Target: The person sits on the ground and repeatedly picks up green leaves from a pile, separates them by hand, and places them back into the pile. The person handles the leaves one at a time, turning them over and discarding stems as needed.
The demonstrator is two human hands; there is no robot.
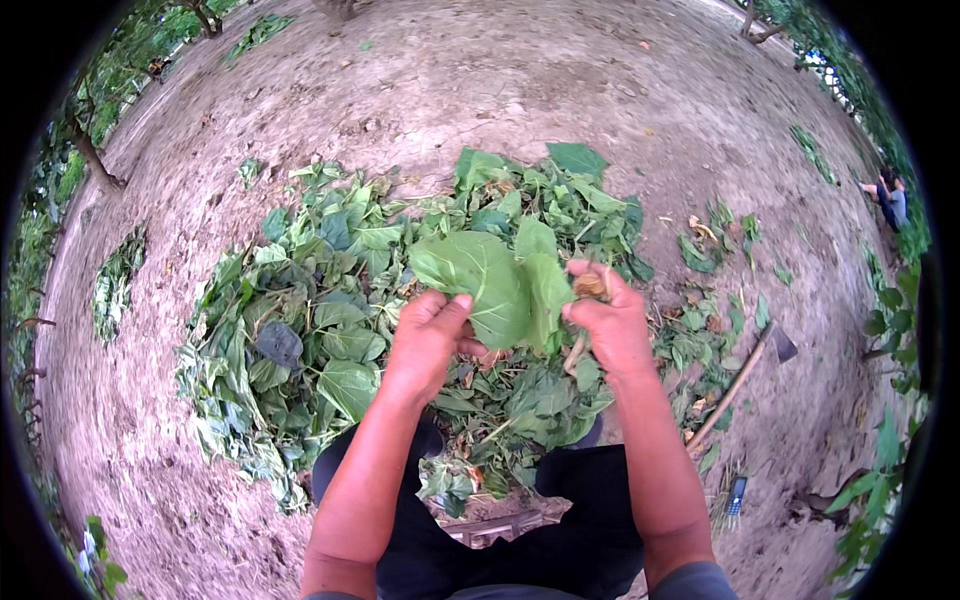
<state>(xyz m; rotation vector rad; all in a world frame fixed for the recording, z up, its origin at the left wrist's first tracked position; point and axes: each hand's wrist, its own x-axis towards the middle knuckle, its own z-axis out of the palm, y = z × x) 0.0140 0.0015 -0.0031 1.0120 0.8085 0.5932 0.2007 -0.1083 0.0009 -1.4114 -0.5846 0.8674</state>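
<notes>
My left hand (433, 334) pinches the edge of a broad green leaf (484, 281) between thumb and fingers. Opposite it, my right hand (611, 319) grips a brown, dried leaf piece (590, 286) and what look like stems, beside more green leaves (546, 292) that stand up between the hands. Exactly which stems the right fingers hold is hard to tell. Below and around both hands spreads a large heap of picked, partly wilted green leaves (345, 322). A dark leaf (278, 344) lies on the heap's left part.
Right of the heap, a wooden-handled hoe or axe (731, 394) lies on the bare soil. A keypad phone (736, 495) rests near it. Under my legs is a low wooden frame (495, 526). Smaller leaf piles (120, 281) dot the ground. A person (892, 199) sits far right, near trees.
</notes>
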